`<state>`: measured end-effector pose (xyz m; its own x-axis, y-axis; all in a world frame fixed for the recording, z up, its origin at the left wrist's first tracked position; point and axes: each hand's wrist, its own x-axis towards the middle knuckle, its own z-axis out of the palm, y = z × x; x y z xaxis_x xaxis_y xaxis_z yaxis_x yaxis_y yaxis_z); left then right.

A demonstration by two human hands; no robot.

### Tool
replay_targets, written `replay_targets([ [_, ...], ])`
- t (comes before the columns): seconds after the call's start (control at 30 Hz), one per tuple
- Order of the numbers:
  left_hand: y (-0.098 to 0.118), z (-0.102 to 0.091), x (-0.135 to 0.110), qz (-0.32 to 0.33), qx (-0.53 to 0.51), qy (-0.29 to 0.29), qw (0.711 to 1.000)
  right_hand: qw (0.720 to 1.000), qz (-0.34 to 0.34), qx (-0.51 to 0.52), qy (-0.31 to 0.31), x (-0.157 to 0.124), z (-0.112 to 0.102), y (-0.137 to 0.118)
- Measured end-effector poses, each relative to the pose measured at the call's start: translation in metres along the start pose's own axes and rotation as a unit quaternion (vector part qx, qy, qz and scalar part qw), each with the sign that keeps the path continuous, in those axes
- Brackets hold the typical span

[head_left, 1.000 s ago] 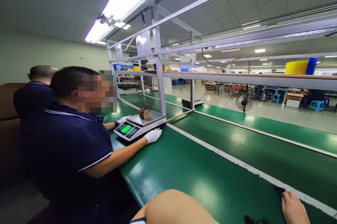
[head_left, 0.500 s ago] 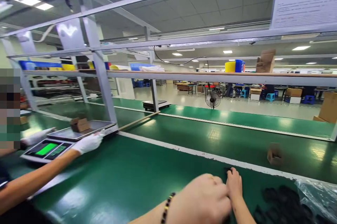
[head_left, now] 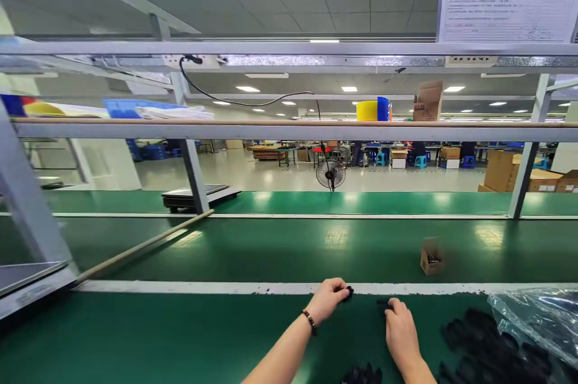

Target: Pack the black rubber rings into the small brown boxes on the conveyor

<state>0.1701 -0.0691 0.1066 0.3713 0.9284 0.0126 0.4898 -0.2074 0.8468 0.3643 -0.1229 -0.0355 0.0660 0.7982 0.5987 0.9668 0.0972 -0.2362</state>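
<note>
Above the green work surface [head_left: 180, 330], my left hand [head_left: 327, 301], with a dark beaded bracelet at its wrist, pinches a small black part [head_left: 348, 294] near the white strip. To its right, my right hand [head_left: 401, 330] has its fingers closed around another small black piece [head_left: 383, 304], mostly covered by the fingertips. What kind of parts these are is too small to tell. A small cluster of black parts [head_left: 361, 375] lies between my forearms at the bottom edge. Right of my right hand spreads a larger heap of black parts [head_left: 487, 348].
A clear plastic bag [head_left: 537, 318] lies by the heap. Beyond the white strip [head_left: 203, 288] stands a small open cardboard box [head_left: 432, 259]. A wooden rod [head_left: 144, 248] lies across the far belt at left. Metal posts [head_left: 34, 191] and a shelf rail [head_left: 271, 130] frame the bench.
The view has turned right, so the co-worker's gloved hands and most of the scale have left it. My left hand has moved away from my right hand, out toward the white strip.
</note>
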Motion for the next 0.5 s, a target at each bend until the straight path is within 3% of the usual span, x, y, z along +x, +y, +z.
replay_targets([
  [0.1,-0.038,0.028,0.021,-0.045,-0.047,-0.01,0.998,0.999,-0.005,-0.046,0.019,0.005,-0.008,0.026],
  [0.2,-0.069,0.045,0.023,-0.071,-0.086,-0.017,0.994,0.993,-0.029,-0.112,0.03,0.029,-0.023,0.075],
  [0.37,-0.1,0.047,0.025,-0.036,-0.121,-0.019,0.992,0.983,-0.06,-0.174,-0.008,0.097,-0.042,0.147],
  [0.5,-0.105,0.045,0.029,0.007,-0.071,-0.022,0.997,0.976,-0.092,-0.182,-0.076,0.134,-0.031,0.159],
])
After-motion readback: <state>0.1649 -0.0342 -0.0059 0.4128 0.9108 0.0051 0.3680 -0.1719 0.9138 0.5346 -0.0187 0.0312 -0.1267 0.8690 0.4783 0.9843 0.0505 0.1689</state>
